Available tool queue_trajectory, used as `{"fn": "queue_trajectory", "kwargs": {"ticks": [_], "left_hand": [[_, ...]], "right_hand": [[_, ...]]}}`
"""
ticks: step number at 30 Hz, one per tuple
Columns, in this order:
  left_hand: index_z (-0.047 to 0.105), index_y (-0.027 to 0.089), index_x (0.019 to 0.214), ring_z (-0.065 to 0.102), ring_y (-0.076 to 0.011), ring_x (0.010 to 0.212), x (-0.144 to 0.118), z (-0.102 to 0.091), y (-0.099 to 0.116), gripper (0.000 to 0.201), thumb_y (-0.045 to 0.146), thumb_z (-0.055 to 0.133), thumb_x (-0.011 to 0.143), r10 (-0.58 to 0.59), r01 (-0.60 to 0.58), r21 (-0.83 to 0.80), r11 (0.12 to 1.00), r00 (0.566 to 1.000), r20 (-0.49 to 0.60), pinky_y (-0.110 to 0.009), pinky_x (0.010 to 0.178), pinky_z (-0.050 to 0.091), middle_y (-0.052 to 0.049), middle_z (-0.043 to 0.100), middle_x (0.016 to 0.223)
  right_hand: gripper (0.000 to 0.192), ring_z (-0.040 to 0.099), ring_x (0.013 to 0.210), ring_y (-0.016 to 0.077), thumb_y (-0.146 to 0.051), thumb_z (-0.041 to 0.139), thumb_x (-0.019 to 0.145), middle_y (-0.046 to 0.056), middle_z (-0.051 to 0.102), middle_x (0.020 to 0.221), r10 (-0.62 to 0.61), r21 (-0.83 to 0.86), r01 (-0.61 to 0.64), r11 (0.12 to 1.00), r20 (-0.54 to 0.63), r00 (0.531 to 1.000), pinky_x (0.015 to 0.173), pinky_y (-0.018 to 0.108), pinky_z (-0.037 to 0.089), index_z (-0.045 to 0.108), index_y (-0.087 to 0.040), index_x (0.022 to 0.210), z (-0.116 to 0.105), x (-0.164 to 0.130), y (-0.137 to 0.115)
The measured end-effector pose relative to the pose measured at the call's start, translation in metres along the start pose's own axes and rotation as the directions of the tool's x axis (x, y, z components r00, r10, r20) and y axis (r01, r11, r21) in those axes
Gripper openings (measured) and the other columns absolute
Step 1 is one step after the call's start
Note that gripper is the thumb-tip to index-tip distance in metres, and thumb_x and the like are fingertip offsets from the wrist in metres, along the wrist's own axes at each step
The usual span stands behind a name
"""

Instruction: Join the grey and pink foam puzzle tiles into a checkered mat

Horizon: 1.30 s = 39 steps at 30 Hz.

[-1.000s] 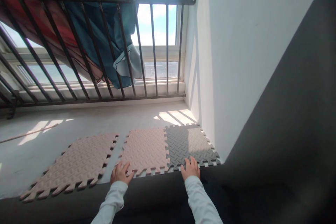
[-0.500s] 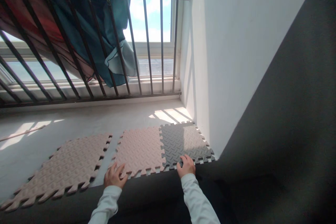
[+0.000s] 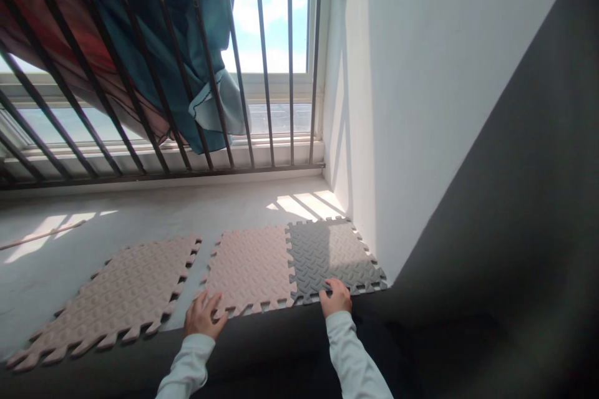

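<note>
Foam tiles, a pink tile (image 3: pixel 250 270) interlocked with a grey tile (image 3: pixel 333 255), lie at the floor's near edge by the white wall (image 3: pixel 421 106), much as a second ago. The left hand (image 3: pixel 202 316) has slid slightly left, fingers spread flat on the pink tile's corner; the right hand (image 3: pixel 336 297) now curls onto the grey tile's near edge. A loose pink tile (image 3: pixel 112 299) lies apart.
</note>
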<state>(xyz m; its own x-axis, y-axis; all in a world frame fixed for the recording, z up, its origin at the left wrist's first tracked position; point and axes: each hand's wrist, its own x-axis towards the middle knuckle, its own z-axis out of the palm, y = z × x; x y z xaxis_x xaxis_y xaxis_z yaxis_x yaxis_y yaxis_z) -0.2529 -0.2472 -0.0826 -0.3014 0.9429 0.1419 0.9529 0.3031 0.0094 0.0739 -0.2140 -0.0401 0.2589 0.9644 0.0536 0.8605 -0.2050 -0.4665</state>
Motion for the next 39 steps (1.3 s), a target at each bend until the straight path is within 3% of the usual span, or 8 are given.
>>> {"fn": "queue_trajectory", "kwargs": {"ticks": [5, 9, 15, 20, 23, 27, 34, 39], "left_hand": [[0.048, 0.021, 0.119, 0.032, -0.0266, 0.118, -0.006, -0.007, 0.012, 0.054, 0.044, 0.048, 0.071, -0.043, 0.037, 0.065, 0.997, 0.996, 0.083, -0.038, 0.096, 0.026, -0.01, 0.041, 0.127], [0.036, 0.025, 0.127, 0.013, -0.0295, 0.127, -0.008, -0.027, 0.059, 0.055, 0.048, 0.037, 0.077, 0.104, -0.109, 0.015, 0.994, 0.972, 0.209, -0.054, 0.099, 0.01, -0.006, 0.025, 0.139], [0.023, 0.028, 0.132, 0.009, -0.0226, 0.129, -0.014, -0.041, 0.149, 0.054, 0.044, 0.028, 0.08, 0.463, -0.376, -0.277, 0.884, 0.781, 0.418, -0.052, 0.101, 0.006, 0.0, 0.011, 0.142], [0.026, 0.036, 0.13, 0.009, -0.0235, 0.129, -0.018, -0.036, 0.164, 0.05, 0.044, 0.028, 0.08, 0.459, -0.351, -0.316, 0.882, 0.794, 0.399, -0.054, 0.1, 0.008, 0.005, 0.014, 0.141], [0.043, 0.035, 0.121, 0.027, -0.0216, 0.124, -0.001, -0.042, 0.161, 0.042, 0.038, 0.033, 0.079, 0.498, -0.388, -0.327, 0.861, 0.772, 0.395, -0.046, 0.1, 0.022, 0.003, 0.034, 0.135], [0.049, 0.023, 0.117, 0.039, -0.0168, 0.116, 0.033, -0.05, 0.167, 0.041, 0.032, 0.036, 0.079, 0.497, -0.412, -0.288, 0.865, 0.789, 0.362, -0.03, 0.098, 0.029, -0.003, 0.045, 0.128], [0.032, 0.021, 0.129, 0.019, -0.0206, 0.127, 0.059, -0.034, 0.189, 0.049, 0.033, 0.033, 0.081, 0.406, -0.347, -0.22, 0.912, 0.845, 0.347, -0.043, 0.101, 0.023, -0.002, 0.022, 0.14], [0.053, 0.021, 0.112, 0.041, -0.018, 0.114, 0.089, -0.042, 0.202, 0.037, 0.03, 0.031, 0.083, 0.387, -0.336, -0.192, 0.922, 0.825, 0.412, -0.034, 0.097, 0.029, -0.006, 0.049, 0.124]], "right_hand": [[0.038, 0.04, 0.109, 0.0224, -0.023, 0.044, 0.061, 0.005, 0.051, 0.115, 0.005, -0.094, 0.0, 0.996, 0.053, 0.999, 0.093, 0.037, 0.027, 0.061, -0.025, 0.096, -0.001, -0.006, -0.011], [0.036, 0.038, 0.111, 0.0224, -0.022, 0.045, 0.062, 0.008, 0.049, 0.116, -0.009, -0.148, 0.021, 0.989, 0.085, 0.996, 0.099, 0.037, 0.016, 0.062, -0.024, 0.094, -0.003, -0.008, -0.016], [0.036, 0.038, 0.112, 0.0218, -0.02, 0.045, 0.063, 0.006, 0.048, 0.118, -0.015, -0.181, 0.035, 0.983, 0.11, 0.994, 0.099, 0.038, 0.017, 0.062, -0.026, 0.095, -0.006, -0.008, -0.015], [0.045, 0.033, 0.118, 0.0201, -0.027, 0.048, 0.068, 0.005, 0.042, 0.127, -0.236, -0.135, 0.263, 0.955, 0.189, 0.953, 0.101, 0.035, 0.014, 0.052, -0.03, 0.112, 0.006, -0.016, -0.019], [0.05, 0.027, 0.122, 0.0196, -0.033, 0.051, 0.069, 0.001, 0.034, 0.134, -0.343, -0.07, 0.376, 0.924, 0.281, 0.896, 0.101, 0.035, 0.013, 0.045, -0.034, 0.118, 0.014, -0.021, -0.026], [0.047, 0.026, 0.122, 0.0234, -0.042, 0.048, 0.072, 0.004, 0.034, 0.133, -0.33, -0.064, 0.375, 0.925, 0.356, 0.875, 0.101, 0.041, 0.012, 0.046, -0.032, 0.117, 0.017, -0.02, -0.031], [0.043, 0.028, 0.12, 0.0244, -0.044, 0.045, 0.074, 0.006, 0.037, 0.131, -0.362, -0.049, 0.397, 0.916, 0.325, 0.874, 0.1, 0.042, 0.013, 0.049, -0.031, 0.114, 0.026, -0.015, -0.025], [0.036, 0.031, 0.118, 0.0234, -0.042, 0.047, 0.074, 0.005, 0.041, 0.128, -0.346, -0.044, 0.375, 0.926, 0.297, 0.89, 0.099, 0.041, 0.015, 0.053, -0.032, 0.108, 0.026, -0.014, -0.026]]}}
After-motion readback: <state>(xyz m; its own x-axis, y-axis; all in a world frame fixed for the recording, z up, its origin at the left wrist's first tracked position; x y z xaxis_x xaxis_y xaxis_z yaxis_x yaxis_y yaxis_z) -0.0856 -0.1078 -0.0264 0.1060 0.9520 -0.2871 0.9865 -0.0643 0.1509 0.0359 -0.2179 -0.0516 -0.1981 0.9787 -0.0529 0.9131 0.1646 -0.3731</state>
